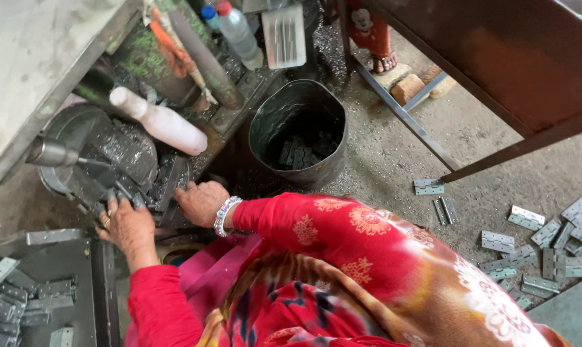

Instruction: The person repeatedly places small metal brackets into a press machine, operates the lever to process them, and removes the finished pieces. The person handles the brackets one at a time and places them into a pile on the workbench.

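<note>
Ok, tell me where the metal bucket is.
The metal bucket stands on the floor at top centre of the head view, just beyond the right hand, with hinges inside.

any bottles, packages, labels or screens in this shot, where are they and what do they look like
Clear plastic bottle: top centre, leaning by the machine, red cap.
Second bottle: just left of it, blue cap, mostly hidden.
White plastic bottle: lying tilted on the machine, above the hands, plain, no label visible.
No screens or signs in view.

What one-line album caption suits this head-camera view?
Both hands, left and right, rest at a grimy machine beside a metal bucket holding hinges.
</note>
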